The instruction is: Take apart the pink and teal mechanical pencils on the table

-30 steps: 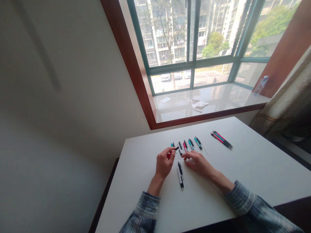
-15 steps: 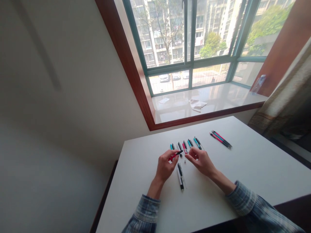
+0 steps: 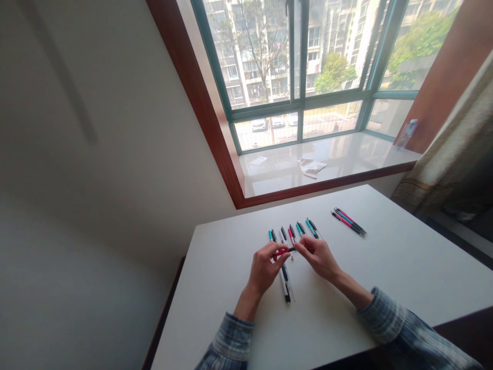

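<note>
My left hand is closed around a red-and-black pen, held level just above the table. At the pen's black end, my right hand pinches with thumb and fingertips; whether a small part sits between them is hidden. Below the pen lie white and black pen parts beside a thin clear refill. A tiny silvery tip rests on the table under the hands. Just beyond is a row of pen parts in sets: teal and black, red and black, more teal ones.
Several assembled-looking pens lie bundled at the back right of the white table. Past the table is a windowsill with a crumpled cloth, a paper and a clear bottle. A curtain hangs at right.
My left hand has brought the pen rightward and slightly down, turning it more level. Its black end now meets my right hand's fingertips, which were apart from it before.
</note>
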Demonstrator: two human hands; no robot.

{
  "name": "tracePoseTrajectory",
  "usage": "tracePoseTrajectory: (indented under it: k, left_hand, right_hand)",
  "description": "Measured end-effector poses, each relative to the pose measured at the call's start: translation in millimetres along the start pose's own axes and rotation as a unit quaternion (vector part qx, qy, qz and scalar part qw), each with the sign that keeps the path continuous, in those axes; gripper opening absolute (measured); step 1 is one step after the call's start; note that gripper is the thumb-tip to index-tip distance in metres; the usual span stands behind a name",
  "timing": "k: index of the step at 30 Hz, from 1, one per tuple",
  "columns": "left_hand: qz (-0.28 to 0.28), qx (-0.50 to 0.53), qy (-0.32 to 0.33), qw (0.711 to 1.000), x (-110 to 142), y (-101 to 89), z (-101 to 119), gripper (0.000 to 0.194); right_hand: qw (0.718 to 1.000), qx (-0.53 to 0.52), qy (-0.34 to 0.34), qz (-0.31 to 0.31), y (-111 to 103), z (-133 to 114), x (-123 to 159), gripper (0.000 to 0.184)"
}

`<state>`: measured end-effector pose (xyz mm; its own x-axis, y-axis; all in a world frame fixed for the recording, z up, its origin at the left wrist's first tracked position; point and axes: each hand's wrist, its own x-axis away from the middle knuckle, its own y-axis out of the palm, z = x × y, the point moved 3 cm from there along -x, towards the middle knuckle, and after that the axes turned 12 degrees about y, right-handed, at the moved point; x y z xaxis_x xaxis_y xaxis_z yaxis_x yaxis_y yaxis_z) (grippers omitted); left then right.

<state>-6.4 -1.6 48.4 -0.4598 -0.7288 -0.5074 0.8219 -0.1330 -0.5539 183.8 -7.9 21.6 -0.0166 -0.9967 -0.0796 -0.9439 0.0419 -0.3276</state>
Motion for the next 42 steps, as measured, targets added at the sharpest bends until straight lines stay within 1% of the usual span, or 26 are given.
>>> tracePoseTrajectory:
  k: [4,7,9,11,14,18,23,29,31,34,36,39,42]
  left_hand:
    - [0.005,0.013,-0.027,1.000,0.1,0.0,-2.7,0.024]
    - [-0.006,0.008,-0.042,0.999,-0.1,-0.4,-2.3,0.033]
    - [-0.003,0.003,-0.050,0.999,0.0,-1.2,-2.2,0.037]
    - [0.006,-0.002,-0.055,0.998,0.0,-1.9,-2.5,0.037]
    - [0.013,0.002,-0.054,0.998,-0.4,-1.5,-3.2,0.032]
    - [0.006,0.011,-0.052,0.999,-0.8,0.4,-4.7,0.028]
    - [-0.002,0.007,-0.060,0.998,0.1,1.5,-7.0,0.031]
    - [0.000,-0.007,-0.032,0.999,-0.8,1.4,-4.6,0.022]
    - [-0.002,-0.016,-0.028,0.999,-1.3,1.4,-3.6,0.021]
    - [-0.005,-0.020,-0.026,0.999,-1.9,1.2,-2.3,0.020]
    - [-0.006,-0.018,-0.024,1.000,-2.2,0.9,-1.6,0.019]
    - [-0.008,-0.012,-0.023,1.000,-2.5,1.0,-0.9,0.019]
    - [-0.012,-0.011,-0.023,1.000,-2.6,1.4,-0.7,0.019]
  right_hand:
    - [1.000,-0.011,-0.004,0.001,0.1,-1.1,0.0,0.040]
    - [0.999,-0.029,-0.015,-0.012,0.4,-3.2,0.7,0.032]
    - [0.999,-0.039,-0.020,-0.021,0.0,-5.1,1.3,0.025]
    - [0.998,-0.047,-0.021,-0.031,-0.9,-7.1,1.7,0.023]
    - [0.998,-0.055,-0.014,-0.032,-3.0,-8.4,1.1,0.025]
    - [0.998,-0.055,-0.002,-0.014,-5.9,-6.9,-1.0,0.025]
    - [0.994,-0.100,-0.003,-0.046,-6.0,-5.6,-1.3,0.022]
    - [0.982,-0.178,0.008,-0.062,-5.3,-3.0,-2.8,0.022]
    - [0.973,-0.217,0.006,-0.081,-4.5,-2.9,-3.0,0.023]
    - [0.960,-0.258,0.007,-0.108,-3.6,-2.5,-3.2,0.031]
    - [0.960,-0.261,0.016,-0.100,-4.5,-0.8,-4.2,0.033]
    - [0.963,-0.256,0.030,-0.078,-6.8,2.5,-6.3,0.029]
    - [0.957,-0.271,0.031,-0.095,-7.7,2.5,-6.7,0.030]
